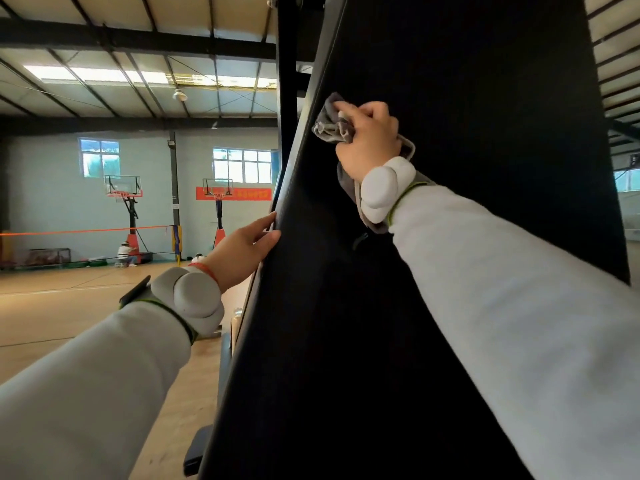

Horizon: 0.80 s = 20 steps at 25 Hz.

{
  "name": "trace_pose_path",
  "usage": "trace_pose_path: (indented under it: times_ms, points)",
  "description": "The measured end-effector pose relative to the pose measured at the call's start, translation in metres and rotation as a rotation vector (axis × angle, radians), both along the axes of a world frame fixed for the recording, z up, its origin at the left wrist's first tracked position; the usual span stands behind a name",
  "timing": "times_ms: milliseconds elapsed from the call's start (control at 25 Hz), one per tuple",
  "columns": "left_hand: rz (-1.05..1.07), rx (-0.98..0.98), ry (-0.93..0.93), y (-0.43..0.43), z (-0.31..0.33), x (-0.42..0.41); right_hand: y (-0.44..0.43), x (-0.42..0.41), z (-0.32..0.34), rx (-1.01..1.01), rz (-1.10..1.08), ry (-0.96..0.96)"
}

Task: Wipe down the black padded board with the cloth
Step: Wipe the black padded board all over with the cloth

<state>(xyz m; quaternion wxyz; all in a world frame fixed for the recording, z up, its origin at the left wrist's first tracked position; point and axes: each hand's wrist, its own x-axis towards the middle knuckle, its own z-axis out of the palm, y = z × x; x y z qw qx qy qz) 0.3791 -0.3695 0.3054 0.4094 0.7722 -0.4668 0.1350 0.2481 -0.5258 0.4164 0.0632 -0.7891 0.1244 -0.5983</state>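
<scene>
Wooden court floor [52, 306], pale blue wall [48, 188], two windows [100, 157], basketball hoops [123, 188]

Matt black padded board [450, 237], crumpled grey cloth [330, 128].

Indoor basketball gym: wooden court floor [52, 306], two basketball hoops [123, 188] against a pale wall [45, 188], high windows [242, 166], and a steel-beamed roof [138, 39] with skylights.

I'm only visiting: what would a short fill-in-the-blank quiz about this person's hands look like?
1. The right hand grips a grey ____.
2. The left hand touches the ____ of the board.
3. Far behind stand two basketball ____.
Missing words: cloth; edge; hoops.
</scene>
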Motion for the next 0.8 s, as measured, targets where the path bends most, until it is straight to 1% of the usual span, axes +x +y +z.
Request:
trace_pose_path:
  times_ms: [120,400,560,640,760,800]
  points:
    - [-0.052,-0.026,0.025,-0.001,0.003,-0.004,-0.003,0.003,-0.011,-0.058,0.045,0.013]
    - [-0.046,-0.062,0.027,-0.001,0.0,-0.01,0.003,-0.001,-0.033,-0.21,0.066,0.084]
    - [-0.049,-0.04,0.024,0.002,-0.005,-0.014,0.012,-0.001,-0.055,-0.281,0.099,0.115]
    - [-0.048,-0.036,0.009,0.003,-0.011,-0.016,0.015,0.0,-0.072,-0.315,0.129,0.172]
    - [-0.038,-0.018,0.006,0.008,-0.017,-0.017,0.011,-0.01,-0.083,-0.4,0.178,0.322]
    - [-0.027,0.006,0.027,0.009,-0.017,-0.016,0.007,-0.013,-0.076,-0.397,0.164,0.291]
